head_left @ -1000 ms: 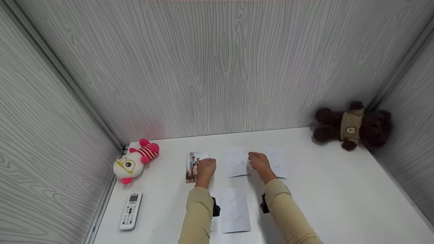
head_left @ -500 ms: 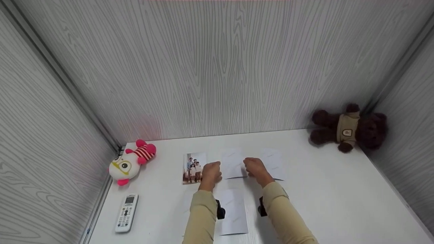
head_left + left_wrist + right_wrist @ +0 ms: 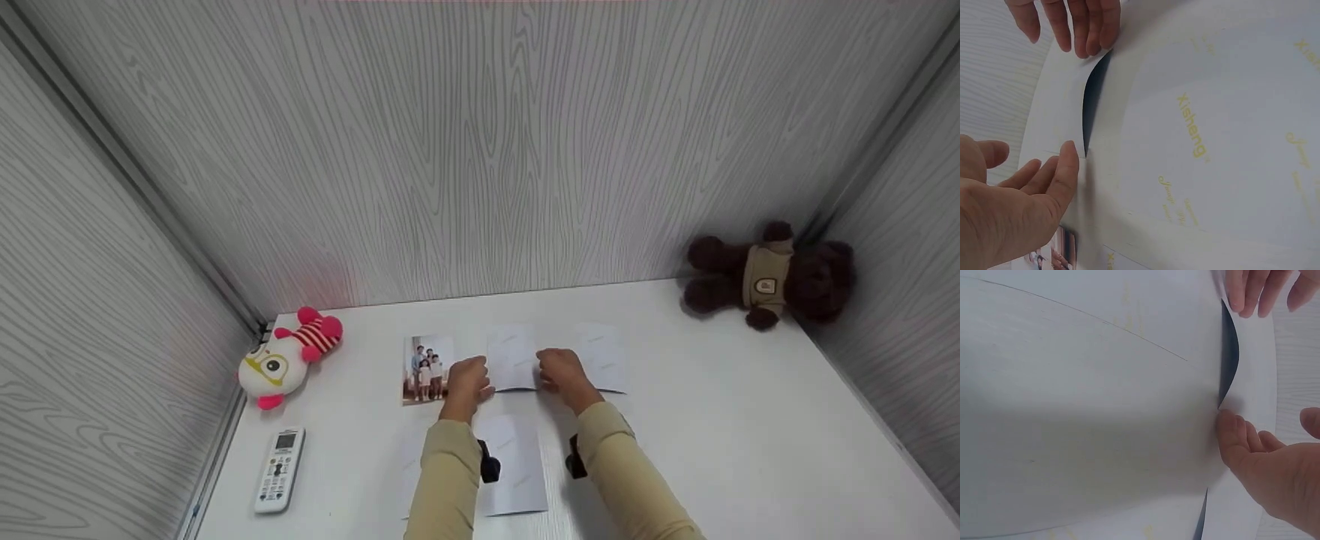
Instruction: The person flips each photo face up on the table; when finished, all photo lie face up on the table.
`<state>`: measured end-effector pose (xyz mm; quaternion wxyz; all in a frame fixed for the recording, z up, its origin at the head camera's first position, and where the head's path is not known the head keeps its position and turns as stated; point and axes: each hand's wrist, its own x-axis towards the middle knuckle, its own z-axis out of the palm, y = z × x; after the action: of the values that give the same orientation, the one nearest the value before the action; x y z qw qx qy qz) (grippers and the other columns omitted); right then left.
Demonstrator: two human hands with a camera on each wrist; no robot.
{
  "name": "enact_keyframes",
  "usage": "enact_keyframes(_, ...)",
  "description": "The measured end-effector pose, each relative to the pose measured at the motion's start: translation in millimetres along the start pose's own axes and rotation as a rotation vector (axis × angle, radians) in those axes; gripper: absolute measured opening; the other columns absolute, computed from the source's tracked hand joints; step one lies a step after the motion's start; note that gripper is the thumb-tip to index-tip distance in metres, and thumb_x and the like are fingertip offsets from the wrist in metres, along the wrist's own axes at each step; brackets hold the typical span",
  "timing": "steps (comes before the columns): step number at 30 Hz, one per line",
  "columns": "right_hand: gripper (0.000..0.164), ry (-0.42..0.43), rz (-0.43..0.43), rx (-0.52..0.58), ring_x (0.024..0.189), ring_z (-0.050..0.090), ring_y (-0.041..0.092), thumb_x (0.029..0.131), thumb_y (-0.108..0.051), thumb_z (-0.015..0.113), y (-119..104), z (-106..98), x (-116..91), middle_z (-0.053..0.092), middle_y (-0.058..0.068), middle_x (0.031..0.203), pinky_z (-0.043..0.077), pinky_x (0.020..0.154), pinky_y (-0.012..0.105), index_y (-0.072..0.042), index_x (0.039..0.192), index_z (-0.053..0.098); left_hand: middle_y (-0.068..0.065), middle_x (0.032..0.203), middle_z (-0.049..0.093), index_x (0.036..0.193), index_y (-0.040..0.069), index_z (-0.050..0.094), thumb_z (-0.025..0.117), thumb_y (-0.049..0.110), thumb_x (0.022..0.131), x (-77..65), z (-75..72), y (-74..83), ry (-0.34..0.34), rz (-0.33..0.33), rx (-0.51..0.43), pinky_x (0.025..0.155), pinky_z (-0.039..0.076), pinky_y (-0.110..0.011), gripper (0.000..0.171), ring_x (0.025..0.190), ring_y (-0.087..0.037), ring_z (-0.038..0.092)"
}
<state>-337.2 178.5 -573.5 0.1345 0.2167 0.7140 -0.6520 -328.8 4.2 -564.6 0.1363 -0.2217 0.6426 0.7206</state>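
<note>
A photo print, white back up, lies between my two hands in the far row. Its near edge bows upward, and a dark underside shows in both wrist views. My left hand is at its left side, fingertips right at the near corner and thumb held apart. At the opposite side, my right hand has its fingertips by the right corner, thumb also apart. Left of them lies a family photo, face up. A larger-looking print with yellow "Xisheng" lettering fills much of the left wrist view.
Another white-backed print lies to the right. Two more are nearer, one between the forearms and one partly under the left sleeve. A remote control and an owl-like plush toy are at left, a brown teddy bear at back right.
My left hand has moved right, off the family photo, to the middle print's left side. My right hand has shifted slightly left and nearer, to its right side. The last half second shows little motion.
</note>
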Motion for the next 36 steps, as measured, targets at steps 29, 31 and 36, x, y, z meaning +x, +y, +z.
enact_keyframes(29,0.034,0.101,-0.158,0.012,0.101,0.064,0.023,0.103,-0.013,0.051,-10.8,0.8,-2.8,0.064,0.019,0.13,0.054,0.093,0.037,-0.001,0.132,0.065,-0.007,0.082,0.068,0.106,-0.002,0.074,0.062,0.009,0.095,8.9,-9.2,11.3,0.033,0.144,0.122,0.063,0.052,-0.022,0.02,0.067,-0.01,0.059)
enact_keyframes(31,0.034,0.096,-0.171,0.05,0.107,0.064,0.028,0.104,-0.013,0.05,-12.5,1.5,-2.6,0.063,0.02,0.133,0.054,0.097,0.04,-0.001,0.132,0.066,-0.011,0.101,0.074,0.117,0.001,0.074,0.06,0.006,0.096,9.8,-10.8,12.3,0.012,0.175,0.162,0.068,0.053,-0.022,0.026,0.079,-0.011,0.064)
enact_keyframes(36,0.034,0.082,-0.217,0.11,0.115,0.064,0.034,0.103,-0.009,0.048,-15.2,1.9,-2.5,0.063,0.02,0.136,0.053,0.098,0.042,-0.001,0.131,0.066,-0.012,0.127,0.072,0.124,0.007,0.073,0.06,0.003,0.096,12.1,-15.0,13.3,-0.012,0.337,0.316,0.083,0.057,-0.028,0.031,0.111,-0.021,0.069)
